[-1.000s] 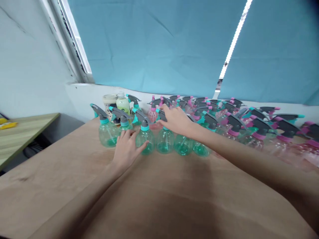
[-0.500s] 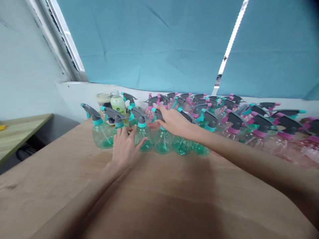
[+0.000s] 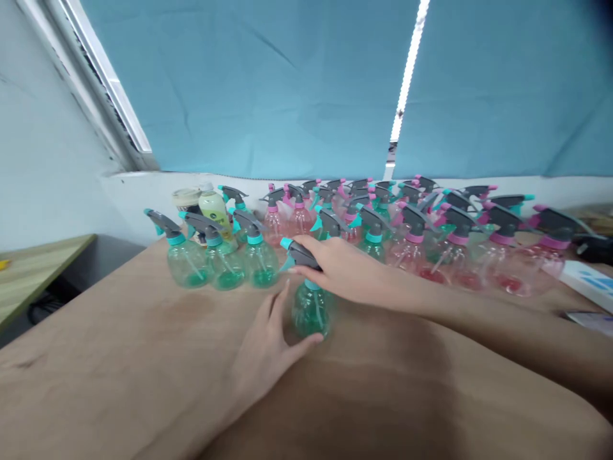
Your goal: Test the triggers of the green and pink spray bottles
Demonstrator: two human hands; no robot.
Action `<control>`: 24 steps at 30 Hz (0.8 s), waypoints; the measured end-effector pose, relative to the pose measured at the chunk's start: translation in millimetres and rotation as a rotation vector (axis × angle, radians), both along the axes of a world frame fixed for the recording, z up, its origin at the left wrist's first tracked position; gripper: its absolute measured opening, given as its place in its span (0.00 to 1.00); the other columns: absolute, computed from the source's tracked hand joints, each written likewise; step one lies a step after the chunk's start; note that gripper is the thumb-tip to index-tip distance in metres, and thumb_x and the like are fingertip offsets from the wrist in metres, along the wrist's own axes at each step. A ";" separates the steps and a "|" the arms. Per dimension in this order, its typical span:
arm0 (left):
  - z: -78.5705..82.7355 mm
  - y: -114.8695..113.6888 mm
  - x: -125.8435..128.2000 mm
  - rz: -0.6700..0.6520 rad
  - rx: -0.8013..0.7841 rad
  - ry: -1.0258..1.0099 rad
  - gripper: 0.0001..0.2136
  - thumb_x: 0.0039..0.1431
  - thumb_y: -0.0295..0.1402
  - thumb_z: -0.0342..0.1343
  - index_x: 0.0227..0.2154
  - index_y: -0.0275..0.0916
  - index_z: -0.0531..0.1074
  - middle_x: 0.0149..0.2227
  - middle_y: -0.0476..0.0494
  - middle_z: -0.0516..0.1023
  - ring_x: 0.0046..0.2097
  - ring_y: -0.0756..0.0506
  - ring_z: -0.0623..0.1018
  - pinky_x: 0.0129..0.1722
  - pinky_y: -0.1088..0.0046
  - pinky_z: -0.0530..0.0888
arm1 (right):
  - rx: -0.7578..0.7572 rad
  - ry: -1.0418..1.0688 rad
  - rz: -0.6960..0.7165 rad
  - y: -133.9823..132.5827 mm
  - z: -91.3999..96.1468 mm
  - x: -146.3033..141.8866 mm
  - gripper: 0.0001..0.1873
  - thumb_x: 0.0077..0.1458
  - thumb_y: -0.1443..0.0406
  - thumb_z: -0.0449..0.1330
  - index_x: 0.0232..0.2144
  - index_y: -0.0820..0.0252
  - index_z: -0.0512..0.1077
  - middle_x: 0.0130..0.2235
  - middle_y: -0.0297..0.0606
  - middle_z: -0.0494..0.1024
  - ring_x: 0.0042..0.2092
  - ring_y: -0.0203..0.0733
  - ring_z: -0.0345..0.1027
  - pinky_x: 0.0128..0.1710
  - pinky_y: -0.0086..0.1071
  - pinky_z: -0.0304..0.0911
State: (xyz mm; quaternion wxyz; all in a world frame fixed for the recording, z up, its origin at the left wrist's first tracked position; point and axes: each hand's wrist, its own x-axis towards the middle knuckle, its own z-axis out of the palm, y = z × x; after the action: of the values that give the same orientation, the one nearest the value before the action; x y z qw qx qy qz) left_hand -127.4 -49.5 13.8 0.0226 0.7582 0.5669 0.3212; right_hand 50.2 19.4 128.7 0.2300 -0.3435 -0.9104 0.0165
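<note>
A teal spray bottle with a grey trigger head stands apart from the rows, nearer to me on the brown table. My right hand is closed over its trigger head. My left hand cups the bottle's base, fingers spread around it. Behind it stand three teal spray bottles in a row at the left and several pink spray bottles at the right.
A cup and a pale green drink bottle stand behind the teal row by the white sill. Blue blinds hang behind. A wooden desk is at the far left. A white box lies at the right edge.
My right hand has pulled one teal bottle out of the front row toward me. My left hand left the row and came to the bottle's base. The view shifted right.
</note>
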 end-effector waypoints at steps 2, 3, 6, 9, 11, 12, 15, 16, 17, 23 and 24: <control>-5.1 -5.1 17.1 -0.042 -0.077 -0.029 0.39 0.55 0.48 0.59 0.63 0.43 0.47 0.58 0.33 0.62 0.58 0.31 0.65 0.50 0.50 0.68 | -0.049 0.035 0.032 -10.9 0.6 17.1 0.20 0.60 0.57 0.54 0.50 0.62 0.68 0.35 0.43 0.78 0.31 0.42 0.69 0.27 0.32 0.56; -6.2 -7.2 25.4 -0.066 -0.099 -0.044 0.38 0.54 0.48 0.60 0.63 0.43 0.48 0.58 0.33 0.63 0.58 0.31 0.66 0.50 0.49 0.68 | -0.082 0.051 0.043 -15.6 1.4 27.0 0.17 0.59 0.56 0.54 0.45 0.61 0.71 0.33 0.41 0.78 0.30 0.41 0.68 0.27 0.32 0.56; -6.0 -11.7 50.1 -0.163 -0.154 -0.103 0.34 0.55 0.44 0.61 0.61 0.46 0.51 0.56 0.37 0.67 0.57 0.32 0.68 0.51 0.49 0.68 | -0.201 0.095 0.078 -25.8 4.7 61.8 0.17 0.58 0.52 0.54 0.30 0.59 0.71 0.25 0.32 0.72 0.25 0.35 0.63 0.23 0.30 0.53; -3.9 -12.7 73.5 -0.257 -0.209 -0.161 0.35 0.54 0.41 0.63 0.61 0.49 0.52 0.56 0.39 0.68 0.56 0.34 0.69 0.52 0.50 0.68 | -0.371 0.141 0.200 -29.8 4.9 101.0 0.14 0.52 0.53 0.61 0.31 0.57 0.72 0.26 0.30 0.71 0.27 0.35 0.64 0.23 0.28 0.55; -2.6 -10.7 87.4 -0.311 -0.256 -0.197 0.35 0.54 0.40 0.63 0.61 0.49 0.51 0.57 0.40 0.67 0.58 0.34 0.67 0.53 0.51 0.67 | -0.532 0.207 0.304 -28.6 -0.7 125.5 0.19 0.48 0.55 0.65 0.42 0.55 0.71 0.35 0.32 0.75 0.34 0.39 0.69 0.29 0.29 0.63; -2.1 -9.0 93.7 -0.337 -0.279 -0.210 0.35 0.54 0.40 0.63 0.61 0.49 0.51 0.58 0.40 0.66 0.58 0.34 0.67 0.54 0.50 0.66 | -0.601 0.233 0.326 -26.9 -5.7 136.2 0.25 0.47 0.56 0.66 0.48 0.53 0.69 0.40 0.34 0.75 0.40 0.41 0.70 0.35 0.31 0.66; -1.6 -1.7 111.1 -0.399 -0.307 -0.229 0.35 0.54 0.41 0.63 0.61 0.48 0.52 0.59 0.39 0.64 0.59 0.34 0.65 0.55 0.48 0.65 | -0.621 0.277 0.325 -19.9 -27.0 158.4 0.37 0.42 0.58 0.69 0.56 0.51 0.63 0.45 0.37 0.74 0.44 0.44 0.70 0.39 0.35 0.67; -1.9 1.1 116.8 -0.411 -0.305 -0.228 0.35 0.54 0.41 0.63 0.61 0.48 0.52 0.59 0.39 0.64 0.59 0.34 0.65 0.54 0.48 0.65 | -0.598 0.287 0.295 -17.8 -34.2 162.2 0.36 0.42 0.58 0.69 0.54 0.52 0.64 0.43 0.37 0.75 0.42 0.44 0.70 0.37 0.35 0.68; -2.4 4.0 122.5 -0.419 -0.301 -0.224 0.34 0.54 0.41 0.63 0.60 0.49 0.53 0.58 0.39 0.65 0.58 0.34 0.66 0.54 0.48 0.65 | -0.578 0.315 0.258 -16.4 -40.6 164.1 0.35 0.42 0.59 0.69 0.54 0.52 0.65 0.42 0.36 0.75 0.41 0.44 0.70 0.35 0.34 0.68; -5.2 19.9 156.5 -0.428 -0.283 -0.173 0.35 0.52 0.44 0.64 0.59 0.44 0.55 0.58 0.36 0.65 0.59 0.32 0.65 0.55 0.48 0.64 | -0.573 0.708 0.173 -18.8 -47.2 156.6 0.22 0.49 0.61 0.65 0.47 0.55 0.69 0.39 0.34 0.75 0.40 0.40 0.70 0.37 0.35 0.68; -5.4 22.5 160.6 -0.429 -0.281 -0.169 0.36 0.52 0.45 0.64 0.60 0.44 0.54 0.59 0.34 0.64 0.60 0.32 0.64 0.55 0.48 0.64 | -0.583 0.754 0.170 -18.9 -45.5 155.3 0.19 0.50 0.61 0.64 0.45 0.56 0.70 0.40 0.35 0.75 0.40 0.40 0.70 0.39 0.35 0.67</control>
State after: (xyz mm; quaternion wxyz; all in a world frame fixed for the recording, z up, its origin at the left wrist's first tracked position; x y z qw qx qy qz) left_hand 33.2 -27.0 8.4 0.2424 0.8208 0.4285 0.2896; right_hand 205.5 0.5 83.3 0.4360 -0.2882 -0.7458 0.4131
